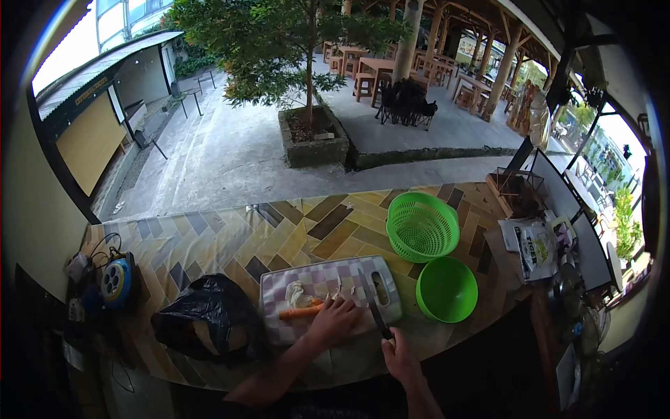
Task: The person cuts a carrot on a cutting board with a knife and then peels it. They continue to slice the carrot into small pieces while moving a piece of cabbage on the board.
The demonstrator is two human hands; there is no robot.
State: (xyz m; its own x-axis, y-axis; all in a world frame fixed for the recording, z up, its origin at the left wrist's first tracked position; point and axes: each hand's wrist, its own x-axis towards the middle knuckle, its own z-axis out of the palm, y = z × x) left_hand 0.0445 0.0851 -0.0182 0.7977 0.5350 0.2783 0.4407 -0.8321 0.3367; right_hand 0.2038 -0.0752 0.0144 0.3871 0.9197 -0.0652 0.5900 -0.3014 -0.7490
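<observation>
On the checkered cutting board [331,276] lies an orange carrot [296,313], with a second orange piece [315,302] just above it. My left hand [336,320] presses its bent fingers down over the right end of the carrot. In my right hand [400,356] is the handle of a knife [377,314]; its dark blade points away from me across the right part of the board, near the handle slot. Some pale, crumpled bits [296,293] lie beside the carrots, too small to name. A few whitish scraps are near my left fingertips.
Right of the board stand a green bowl [447,290] and a green colander [422,227]. A black plastic bag [209,318] sits to the left, with a blue cable reel [117,281] beyond it. Packets [537,248] lie at the right end of the wood-patterned counter [286,241].
</observation>
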